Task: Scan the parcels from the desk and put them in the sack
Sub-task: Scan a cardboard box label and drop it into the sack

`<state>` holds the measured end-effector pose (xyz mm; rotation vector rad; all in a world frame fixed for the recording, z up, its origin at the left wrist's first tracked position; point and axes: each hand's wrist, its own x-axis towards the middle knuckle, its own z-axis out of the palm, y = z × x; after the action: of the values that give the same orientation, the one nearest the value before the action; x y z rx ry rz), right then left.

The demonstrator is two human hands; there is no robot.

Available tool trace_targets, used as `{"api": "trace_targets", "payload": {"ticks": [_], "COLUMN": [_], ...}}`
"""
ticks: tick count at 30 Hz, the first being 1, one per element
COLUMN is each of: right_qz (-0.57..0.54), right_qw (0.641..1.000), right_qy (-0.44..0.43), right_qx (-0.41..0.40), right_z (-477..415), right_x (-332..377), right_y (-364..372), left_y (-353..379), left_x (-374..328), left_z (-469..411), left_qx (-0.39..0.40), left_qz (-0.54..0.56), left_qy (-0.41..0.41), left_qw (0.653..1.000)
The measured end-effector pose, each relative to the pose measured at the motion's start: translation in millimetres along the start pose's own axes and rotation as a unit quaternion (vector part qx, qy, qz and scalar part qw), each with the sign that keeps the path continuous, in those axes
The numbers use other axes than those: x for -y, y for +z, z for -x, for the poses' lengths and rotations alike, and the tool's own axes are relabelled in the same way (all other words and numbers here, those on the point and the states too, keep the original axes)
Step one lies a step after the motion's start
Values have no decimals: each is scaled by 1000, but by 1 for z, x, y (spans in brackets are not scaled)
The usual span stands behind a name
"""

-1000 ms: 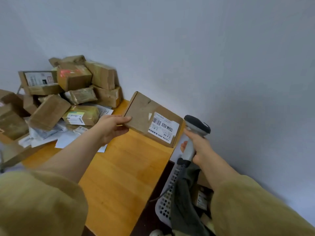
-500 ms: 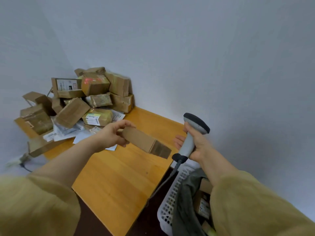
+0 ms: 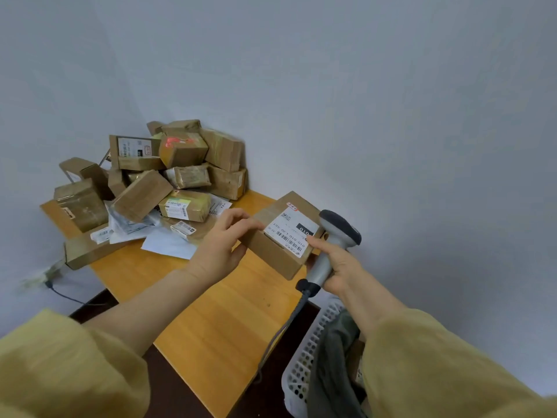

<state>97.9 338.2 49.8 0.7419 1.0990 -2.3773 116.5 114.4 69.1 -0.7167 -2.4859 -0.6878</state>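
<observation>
My left hand (image 3: pixel 221 247) grips the left end of a brown cardboard parcel (image 3: pixel 268 251) held above the wooden desk (image 3: pixel 217 321), its white barcode label (image 3: pixel 291 232) facing up. My right hand (image 3: pixel 339 263) holds a grey handheld scanner (image 3: pixel 334 236) by the handle, its dark head just right of the parcel, and the forefinger touches the label's edge. A dark green sack (image 3: pixel 328 366) hangs in a white perforated basket (image 3: pixel 304 363) at the lower right, with a parcel partly visible inside.
A heap of brown parcels (image 3: pixel 168 182) and white mailers fills the desk's far left corner against the grey wall. The scanner's cable (image 3: pixel 280 330) trails down over the desk edge. Another cable and plug lie left of the desk.
The parcel has been turned so its labelled face points up and brought closer to the scanner. My right forefinger now rests on the label. The view has shifted right and down.
</observation>
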Motion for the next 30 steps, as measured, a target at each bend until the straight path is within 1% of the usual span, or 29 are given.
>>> {"api": "trace_targets", "payload": {"ticks": [1,2,3,4,5,6,7,10,13,14,15,16,17,18,20,22,26,30], "right_qz": [6,10,13,17,24,33,46,93,81,68,56,49,50,69,165,274,414,495], "right_qw": [1000,999,998,997,996,994,992,986,983,983,983,983,981,978,962,934,881,836], "right_qy": [-19,-37,-56,-75,-92,-106,-118,-140,-164,-169,-173,-179,-187,-196,-214,-228,-225,-221], "right_qx": [0,-3,-6,-2,3,8,9,12,7,2,-2,-3,-5,-9,-25,-15,48,83], "right_z": [-1,-1,-1,-1,0,1,2,10,16,18,19,20,20,21,25,36,59,76], "right_x": [0,0,0,1,1,2,1,0,2,3,4,5,5,6,7,8,8,6], "right_y": [1,2,2,2,2,3,4,9,9,9,8,7,5,4,0,-2,4,15], "left_y": [-1,-3,-5,-9,-13,-17,-22,-34,-43,-44,-43,-42,-41,-41,-45,-54,-71,-74], "left_x": [1,-1,-3,-7,-10,-12,-13,-11,-3,-2,-2,-2,-1,-1,1,5,16,23], "left_z": [2,2,1,-3,-10,-16,-22,-34,-34,-35,-36,-38,-42,-47,-61,-76,-98,-108], "left_qx": [14,28,41,40,30,32,61,172,279,305,309,297,267,223,128,70,23,21], "left_qz": [14,47,92,152,228,300,340,358,416,432,448,454,454,446,407,348,278,210], "left_qy": [-28,-84,-166,-259,-349,-423,-466,-476,-483,-477,-475,-476,-483,-491,-501,-500,-483,-447], "left_qw": [999,995,981,953,909,854,815,784,718,702,691,692,699,715,753,790,830,869]}}
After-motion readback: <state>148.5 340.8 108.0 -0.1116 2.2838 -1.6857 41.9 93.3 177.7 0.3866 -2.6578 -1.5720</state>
